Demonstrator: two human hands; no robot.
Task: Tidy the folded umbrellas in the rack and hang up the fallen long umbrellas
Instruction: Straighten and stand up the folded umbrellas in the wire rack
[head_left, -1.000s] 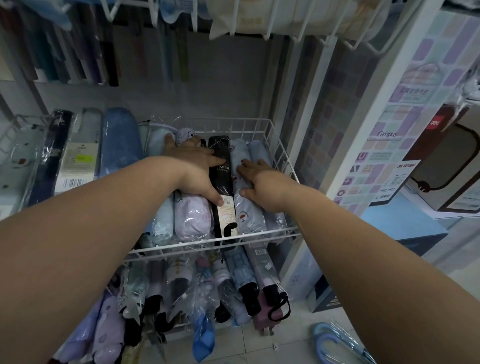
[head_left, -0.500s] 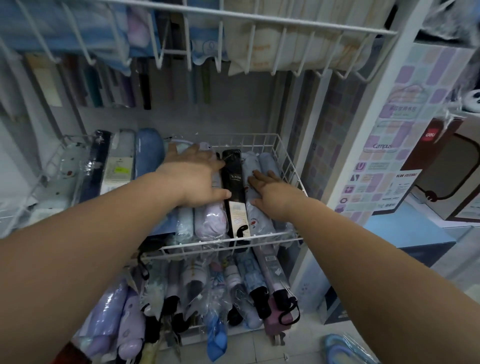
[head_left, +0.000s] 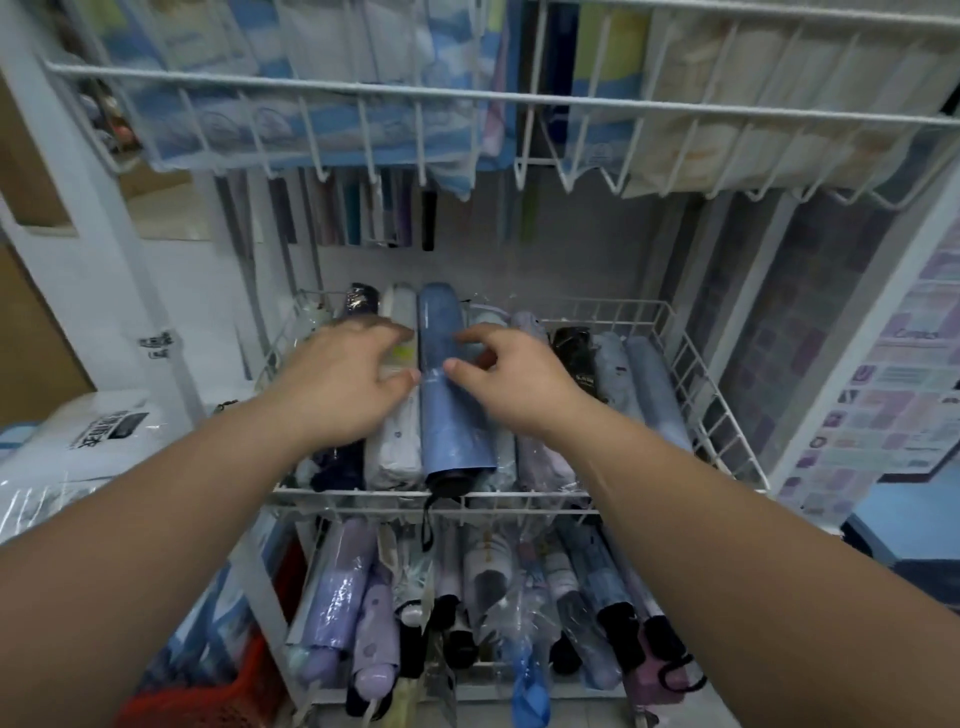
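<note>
Both hands have shifted to flank the blue folded umbrella (head_left: 452, 415): left hand (head_left: 340, 387) flat-fingered at nine o'clock, right hand (head_left: 519, 382) loosely curled at three. Tidying step; next, square it straight.

Left grip (head_left: 343, 384) flat, right grip (head_left: 514, 379) half-curled

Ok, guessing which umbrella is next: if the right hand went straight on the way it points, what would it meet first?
Likely the blue folded umbrella: the right hand points left toward it, thumb seemingly touching its side; depth is unclear.
</note>
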